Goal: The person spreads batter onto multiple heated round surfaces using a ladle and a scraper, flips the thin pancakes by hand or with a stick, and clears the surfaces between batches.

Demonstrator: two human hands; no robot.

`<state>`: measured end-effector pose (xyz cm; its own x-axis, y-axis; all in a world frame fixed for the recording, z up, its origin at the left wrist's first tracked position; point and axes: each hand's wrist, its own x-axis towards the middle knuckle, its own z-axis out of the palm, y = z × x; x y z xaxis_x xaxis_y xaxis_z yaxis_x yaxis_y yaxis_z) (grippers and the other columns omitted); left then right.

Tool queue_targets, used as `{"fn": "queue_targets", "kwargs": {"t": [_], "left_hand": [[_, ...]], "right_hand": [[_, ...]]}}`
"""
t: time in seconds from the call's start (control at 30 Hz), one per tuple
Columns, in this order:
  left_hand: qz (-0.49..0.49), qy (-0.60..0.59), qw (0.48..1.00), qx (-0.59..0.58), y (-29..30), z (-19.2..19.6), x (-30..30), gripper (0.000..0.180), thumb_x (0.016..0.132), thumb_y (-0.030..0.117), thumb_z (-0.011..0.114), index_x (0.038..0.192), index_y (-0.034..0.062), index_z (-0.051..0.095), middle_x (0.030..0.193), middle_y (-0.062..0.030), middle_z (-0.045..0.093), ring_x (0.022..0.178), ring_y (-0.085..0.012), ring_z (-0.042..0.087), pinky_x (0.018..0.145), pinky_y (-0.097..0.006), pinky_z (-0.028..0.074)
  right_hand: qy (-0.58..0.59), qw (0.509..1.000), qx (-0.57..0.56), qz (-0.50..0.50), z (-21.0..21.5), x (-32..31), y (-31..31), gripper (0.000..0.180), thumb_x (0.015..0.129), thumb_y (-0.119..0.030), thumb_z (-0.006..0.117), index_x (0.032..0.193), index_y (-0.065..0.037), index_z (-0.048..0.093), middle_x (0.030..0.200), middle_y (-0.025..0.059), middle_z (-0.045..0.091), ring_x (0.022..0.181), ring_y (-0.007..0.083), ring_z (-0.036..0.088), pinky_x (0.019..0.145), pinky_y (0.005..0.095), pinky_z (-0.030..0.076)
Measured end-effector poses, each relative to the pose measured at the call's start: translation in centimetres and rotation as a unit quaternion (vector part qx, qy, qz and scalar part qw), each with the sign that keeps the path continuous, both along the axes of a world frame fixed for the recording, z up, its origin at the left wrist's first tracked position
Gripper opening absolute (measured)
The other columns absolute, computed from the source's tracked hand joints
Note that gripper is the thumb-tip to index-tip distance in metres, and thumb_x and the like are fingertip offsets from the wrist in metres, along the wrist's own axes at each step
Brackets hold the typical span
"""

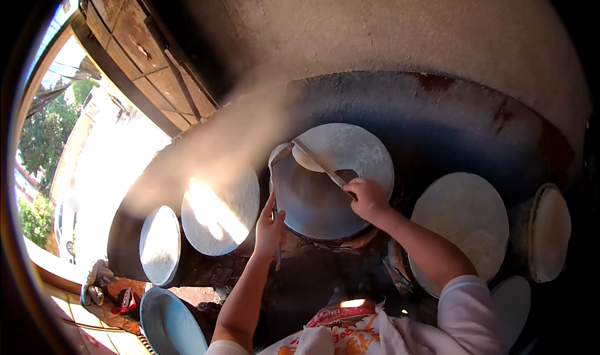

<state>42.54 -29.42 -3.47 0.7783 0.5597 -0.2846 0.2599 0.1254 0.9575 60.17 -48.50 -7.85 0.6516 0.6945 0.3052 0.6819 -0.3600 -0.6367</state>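
In front of me is a round griddle [315, 208], its lower part bare dark metal. A thin pale sheet of batter [367, 152] covers its upper and right part, with a rounded lump at the upper left. My right hand [367, 199] is closed on a flat wooden scraper [322, 165] that slants up-left across the pale layer. At the griddle's left edge, my left hand [270, 231] grips a thin stick-like tool [272, 189], whose handle end shows below the fist. The tips of both tools come close together at the upper left, where a pale fold hangs.
Left stand two round pale-topped griddles [234, 220] [160, 245]; right, a large pale disc [462, 224] and a tilted one [550, 233]. A blue basin [169, 324] sits lower left beside gloves [97, 283]. Steam drifts before the curved dark back wall [431, 120].
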Motion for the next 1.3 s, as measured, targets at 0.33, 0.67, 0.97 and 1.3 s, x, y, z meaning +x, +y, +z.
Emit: {"fn": "queue_targets", "kwargs": {"t": [0.33,0.67,0.97,1.3], "left_hand": [[0.002,0.065,0.998,0.025,-3.1,0.5,0.2,0.057,0.090,0.011,0.050,0.142,0.0191,0.027,0.051,0.0038,0.039,0.038,-0.0064,0.035,0.035,-0.024,0.033],[-0.046,0.162,0.983,0.072,-7.2,1.8,-4.0,0.055,0.090,0.010,0.051,0.140,0.0238,0.031,0.053,0.0017,0.045,0.040,-0.0050,0.041,0.037,-0.023,0.035],[-0.137,0.101,0.964,0.202,-7.5,-0.1,-6.8,0.059,0.091,0.012,0.052,0.142,0.0275,0.027,0.106,-0.0114,0.060,0.090,-0.0137,0.058,0.079,-0.028,0.045],[-0.183,0.194,0.960,0.088,-9.2,1.9,-8.7,0.057,0.090,0.013,0.053,0.141,0.0222,0.030,0.077,-0.0046,0.057,0.064,-0.0072,0.046,0.065,-0.023,0.044]], "right_hand": [[0.015,0.999,-0.018,0.044,0.0,5.5,-0.9,0.029,0.065,0.003,0.054,0.090,-0.003,0.066,0.092,0.0115,0.061,0.090,0.0321,0.056,0.077,0.0398,0.046],[0.042,0.993,0.001,0.108,0.6,11.6,-1.9,0.030,0.063,0.000,0.061,0.092,-0.002,0.066,0.093,0.0114,0.063,0.086,0.0283,0.061,0.073,0.0366,0.048],[0.155,0.980,0.016,0.122,-0.4,12.8,-0.4,0.032,0.061,-0.002,0.065,0.092,-0.003,0.067,0.093,0.0089,0.065,0.087,0.0185,0.063,0.072,0.0305,0.050],[0.207,0.945,-0.079,0.241,0.8,13.1,-0.8,0.034,0.064,-0.002,0.062,0.099,-0.005,0.067,0.087,0.0071,0.065,0.073,0.0164,0.060,0.066,0.0298,0.047]]}}
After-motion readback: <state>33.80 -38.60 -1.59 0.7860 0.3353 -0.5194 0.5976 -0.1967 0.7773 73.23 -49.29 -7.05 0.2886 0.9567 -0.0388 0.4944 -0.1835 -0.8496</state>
